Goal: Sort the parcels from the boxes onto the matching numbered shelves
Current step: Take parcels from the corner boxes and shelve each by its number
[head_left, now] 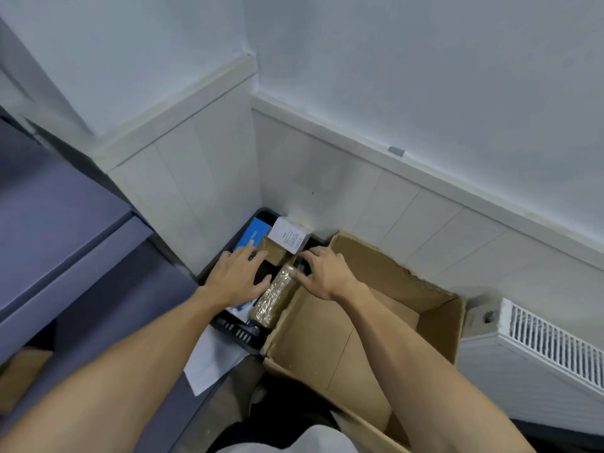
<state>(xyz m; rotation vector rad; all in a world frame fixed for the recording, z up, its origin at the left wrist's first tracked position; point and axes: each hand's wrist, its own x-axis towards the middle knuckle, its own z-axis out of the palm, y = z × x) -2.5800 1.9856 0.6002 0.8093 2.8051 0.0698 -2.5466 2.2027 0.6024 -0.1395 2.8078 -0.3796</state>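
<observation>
**Both hands in the corner crate, one parcel in a grip**

Two pale walls with white panelling meet in a corner, and the boxes stand on the floor below. At far left is the grey-blue metal shelving (65,223); no shelf number can be read from here. Tucked into the corner is the black plastic crate (235,331), with a white sheet of paper (212,364) at its near end. In the crate lie a flat blue box (256,232), a small brown cardboard parcel (276,253) and a white labelled box (289,237) leaning on it. Along the crate's right side lies the long brown parcel wrapped in clear film (273,302). Touching the crate is the open brown cardboard box (327,338), and a white ribbed radiator (539,348) is at far right.

The film looks slick and the long parcel is held at one end only, so on lifting it may tip and slide out. Its near end could also snag on the crate's rim or on the cardboard flap. A quick pull might topple the leaning white box. No number shows on the parcel, so it could go to the wrong shelf if carried off unread.

The left hand (237,276) hovers over the crate with fingers straight and spread. Its forefinger touches the blue box and it grips nothing. The right hand (322,273) curls round the wrapped parcel's far end, thumb on top and fingers hooked over the far side
</observation>
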